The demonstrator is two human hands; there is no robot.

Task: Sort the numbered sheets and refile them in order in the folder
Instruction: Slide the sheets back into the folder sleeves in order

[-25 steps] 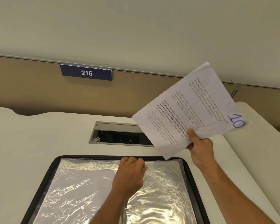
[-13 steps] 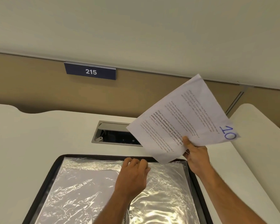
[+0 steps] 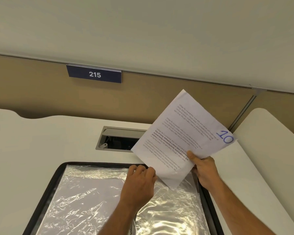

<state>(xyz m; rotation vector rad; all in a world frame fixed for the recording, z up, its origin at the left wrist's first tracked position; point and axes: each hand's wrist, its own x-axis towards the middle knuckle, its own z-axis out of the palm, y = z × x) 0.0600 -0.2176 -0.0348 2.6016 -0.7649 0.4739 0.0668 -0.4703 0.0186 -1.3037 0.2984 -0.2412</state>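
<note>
Sheet (image 3: 182,133), white, printed with several short blocks of small text, one block in bold near its middle, and marked "10" in blue handwriting at one corner; it is held tilted in the air, its lowest corner pointing down at the folder (image 3: 46,187) and its marked corner out to the right. Right hand (image 3: 204,168) pinches the sheet at its lower right edge, thumb on the printed face and the other fingers behind the paper. Folder lies open on the tabletop (image 3: 41,141), a black, round-cornered border framing clear, crinkled plastic sleeves (image 3: 85,197) that catch bright glare; a white page shows through the left sleeve. Left hand (image 3: 139,182), fingers curled, sits at the top edge of the sleeves near the folder's middle, just beside the sheet's lower left edge; whether it actually grips the plastic cannot be told. Beyond the folder a grey rectangular cable hatch (image 3: 115,138) is sunk in the tabletop, partly covered by the sheet. Behind it rises a tan partition (image 3: 32,92) carrying a dark blue plate (image 3: 94,74) that reads "215". A second white surface (image 3: 265,133) adjoins at the right.
</note>
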